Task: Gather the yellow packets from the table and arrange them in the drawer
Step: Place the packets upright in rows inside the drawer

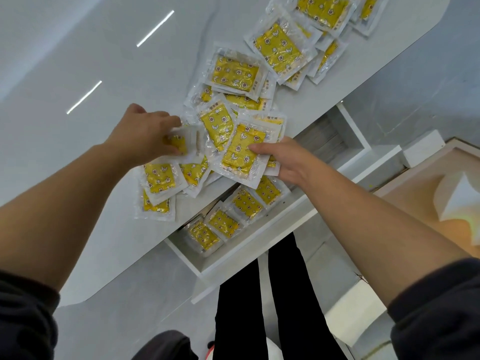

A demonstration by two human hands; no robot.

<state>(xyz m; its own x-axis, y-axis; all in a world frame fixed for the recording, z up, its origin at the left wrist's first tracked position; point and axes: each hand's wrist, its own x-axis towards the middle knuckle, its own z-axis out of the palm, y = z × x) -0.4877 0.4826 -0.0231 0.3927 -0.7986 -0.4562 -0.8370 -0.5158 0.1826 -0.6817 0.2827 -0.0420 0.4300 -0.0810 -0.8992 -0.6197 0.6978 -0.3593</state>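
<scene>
Several yellow packets in clear wrappers lie strewn along the white table near its right edge. My left hand grips one packet at the near end of the pile. My right hand holds a small stack of packets, thumb on the top one, at the table's edge. Below the edge, the open white drawer holds several packets laid in a row.
More packets pile up at the far right end of the table. A second open compartment sits further along under the table. My black-trousered legs stand in front of the drawer. A white box stands at right.
</scene>
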